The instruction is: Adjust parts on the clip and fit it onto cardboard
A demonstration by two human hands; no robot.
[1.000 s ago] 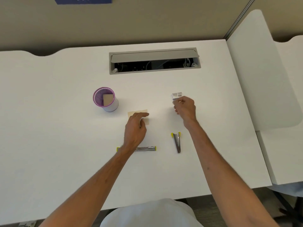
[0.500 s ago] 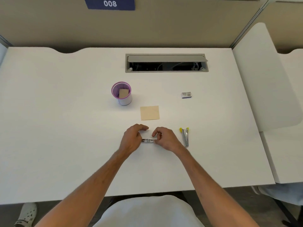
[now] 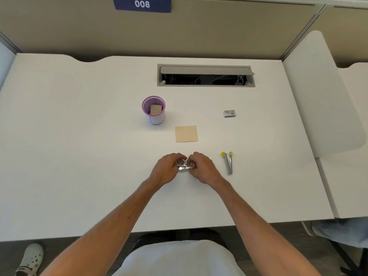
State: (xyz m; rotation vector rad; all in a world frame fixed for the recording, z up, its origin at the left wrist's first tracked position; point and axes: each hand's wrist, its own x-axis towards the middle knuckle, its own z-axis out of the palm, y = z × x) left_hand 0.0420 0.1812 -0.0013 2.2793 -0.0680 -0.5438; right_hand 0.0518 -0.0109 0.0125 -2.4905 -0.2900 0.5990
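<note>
Between the two hands, low on the desk (image 3: pixel 79 156) near its front edge, lies a small metal stapler (image 3: pixel 185 167). The left hand (image 3: pixel 166 169) has its fingers curled round the stapler's left end; the right hand (image 3: pixel 202 168) pinches the right end, fingertips bent down over it. Only a short silver stretch shows between the knuckles, so whether it rests on the desk or is lifted a little cannot be told.

It looks like a light, stiff, hinged piece of bare metal, probably slippery and apt to spring open; the ends, where both hands have it, seem the surest hold. Both forearms reach forward from the near edge and converge, wrists low, palms turned down and inward, knuckles nearly touching.

Just right of the right hand lies a second stapler (image 3: pixel 228 162), yellow-tipped, pointing away. Beyond the hands sits a tan paper square (image 3: pixel 186 133), and farther left a purple cup (image 3: pixel 153 109) with a tan card in it. A small staple box (image 3: pixel 229 113) lies well off to the right, before the open cable hatch (image 3: pixel 206 76).
</note>
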